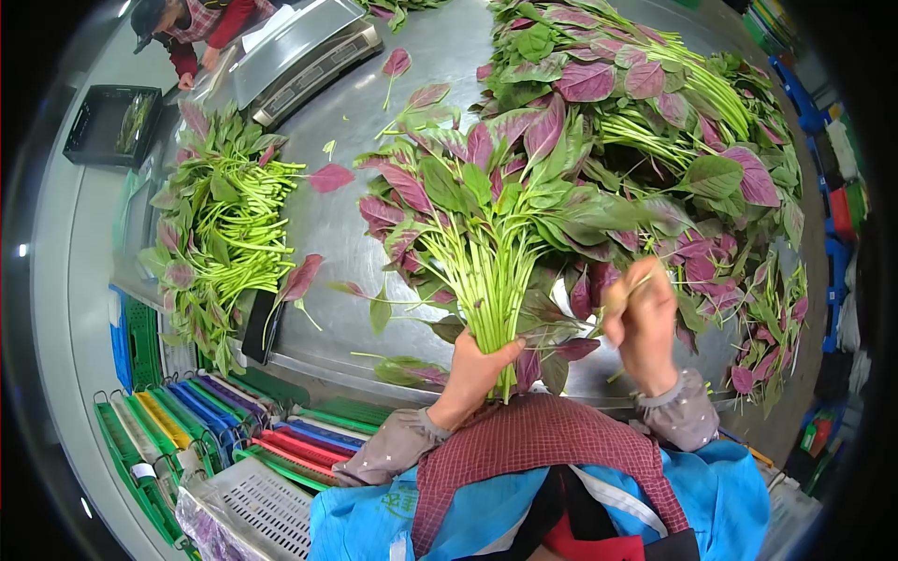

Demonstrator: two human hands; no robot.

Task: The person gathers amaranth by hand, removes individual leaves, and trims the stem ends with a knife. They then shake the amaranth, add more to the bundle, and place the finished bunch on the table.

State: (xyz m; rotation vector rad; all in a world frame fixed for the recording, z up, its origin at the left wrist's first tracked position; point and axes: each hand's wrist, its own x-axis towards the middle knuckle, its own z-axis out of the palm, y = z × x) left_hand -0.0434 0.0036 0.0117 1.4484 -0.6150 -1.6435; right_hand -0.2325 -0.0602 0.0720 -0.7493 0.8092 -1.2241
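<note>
My left hand is wrapped round the lower stems of a bunch of amaranth. The bunch stands nearly upright before my apron, its green and purple leaves fanned out at the top. To the right of it, my right hand is raised with the fingers pinched together, apart from the bunch's stems. Motion blurs those fingertips, and I cannot make out what is between them. Loose amaranth leaves lie on the metal table around the bunch.
A large heap of amaranth covers the table's right side. More amaranth is stacked at the left, by a scale. Another person stands at the far left, near a black crate. Coloured crates stand below the front edge.
</note>
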